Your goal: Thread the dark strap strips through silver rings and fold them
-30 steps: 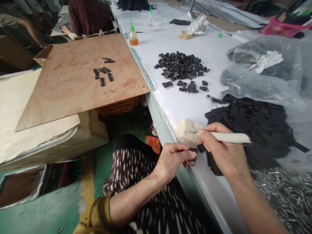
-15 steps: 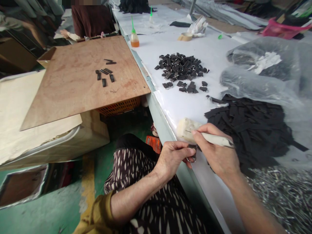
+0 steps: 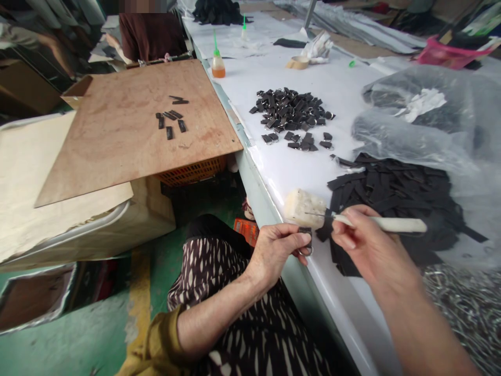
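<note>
Near the table edge my left hand [image 3: 278, 248] pinches a small black strap piece [image 3: 305, 237] with a metal ring at its lower end. My right hand [image 3: 370, 243] is closed on a white-handled tool [image 3: 401, 224], whose thin metal tip points left over a cream block [image 3: 303, 209]. The block sits on the white table just beyond my left fingertips. Behind my right hand spreads a heap of black strips [image 3: 395, 193]. A pile of black pieces with rings [image 3: 291, 109] lies farther up the table.
Metal rings [image 3: 462, 308] are heaped at the lower right. Clear plastic bags [image 3: 422, 136] lie at the right. A glue bottle [image 3: 218, 68] and tape roll [image 3: 298, 62] stand farther back. Left is a wooden board [image 3: 136, 130] with several black pieces; a person [image 3: 152, 36] sits beyond.
My right hand has moved right, away from my left hand, and the tool now points left with its metal tip showing. My left hand keeps hold of the strap piece, nearly in place.
</note>
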{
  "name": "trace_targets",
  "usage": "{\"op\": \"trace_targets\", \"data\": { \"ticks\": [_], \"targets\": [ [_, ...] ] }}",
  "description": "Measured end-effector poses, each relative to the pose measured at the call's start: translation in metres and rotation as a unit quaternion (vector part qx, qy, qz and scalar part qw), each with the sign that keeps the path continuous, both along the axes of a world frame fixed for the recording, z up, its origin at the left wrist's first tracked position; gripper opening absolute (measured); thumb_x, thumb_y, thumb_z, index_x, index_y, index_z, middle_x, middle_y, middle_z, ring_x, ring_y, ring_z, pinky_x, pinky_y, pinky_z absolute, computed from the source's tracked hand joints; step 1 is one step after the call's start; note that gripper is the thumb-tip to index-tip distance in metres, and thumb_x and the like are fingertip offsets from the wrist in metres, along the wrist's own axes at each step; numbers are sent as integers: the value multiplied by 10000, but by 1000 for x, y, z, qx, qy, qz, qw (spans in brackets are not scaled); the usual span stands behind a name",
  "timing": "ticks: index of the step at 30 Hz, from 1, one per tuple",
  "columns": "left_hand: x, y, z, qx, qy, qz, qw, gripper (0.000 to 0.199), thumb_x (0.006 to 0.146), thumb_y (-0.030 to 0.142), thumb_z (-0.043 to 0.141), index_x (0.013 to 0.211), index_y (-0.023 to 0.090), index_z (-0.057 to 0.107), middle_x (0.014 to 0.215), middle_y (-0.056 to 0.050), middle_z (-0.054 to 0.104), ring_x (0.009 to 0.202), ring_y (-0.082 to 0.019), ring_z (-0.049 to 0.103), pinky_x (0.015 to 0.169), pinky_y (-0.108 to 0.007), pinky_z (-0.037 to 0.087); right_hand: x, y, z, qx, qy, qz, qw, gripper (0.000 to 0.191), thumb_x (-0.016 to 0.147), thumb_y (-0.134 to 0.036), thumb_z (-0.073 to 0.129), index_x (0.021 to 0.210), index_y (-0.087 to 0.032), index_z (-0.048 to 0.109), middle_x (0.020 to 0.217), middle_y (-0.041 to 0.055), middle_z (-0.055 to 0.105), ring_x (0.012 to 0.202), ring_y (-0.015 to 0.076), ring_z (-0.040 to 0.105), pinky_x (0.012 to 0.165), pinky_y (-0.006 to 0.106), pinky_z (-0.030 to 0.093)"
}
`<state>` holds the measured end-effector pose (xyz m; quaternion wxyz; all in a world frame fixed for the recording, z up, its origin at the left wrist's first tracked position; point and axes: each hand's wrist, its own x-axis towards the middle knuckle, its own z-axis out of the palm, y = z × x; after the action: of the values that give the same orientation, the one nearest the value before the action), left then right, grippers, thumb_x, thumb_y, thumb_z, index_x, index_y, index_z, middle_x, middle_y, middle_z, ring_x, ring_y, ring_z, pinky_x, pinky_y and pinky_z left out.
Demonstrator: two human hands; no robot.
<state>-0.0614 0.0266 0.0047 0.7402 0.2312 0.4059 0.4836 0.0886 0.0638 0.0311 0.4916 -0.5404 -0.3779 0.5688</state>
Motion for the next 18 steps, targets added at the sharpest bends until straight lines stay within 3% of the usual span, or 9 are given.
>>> {"op": "trace_targets", "data": {
  "ticks": [7, 18],
  "targets": [
    [2, -2, 2, 9, -7, -8, 1000, 182, 696, 257, 650, 621, 94, 618, 554, -21, 576, 450, -91, 513, 524, -240, 417, 16, -19, 6, -19, 54, 12, 998, 143, 784, -287, 566, 671, -214, 518, 540, -29, 535, 400, 52, 312, 417, 224, 241],
    [6, -5, 6, 17, -28, -26, 999, 201, 676, 288, 681, 661, 92, 639, 576, -26, 584, 475, -96, 521, 541, -253, 445, 19, -38, 7, 23, 4, 9, 1000, 71, 759, -281, 595, 711, -238, 566, 585, -13, 556, 503, 101, 437, 457, 244, 333]
  ]
}}
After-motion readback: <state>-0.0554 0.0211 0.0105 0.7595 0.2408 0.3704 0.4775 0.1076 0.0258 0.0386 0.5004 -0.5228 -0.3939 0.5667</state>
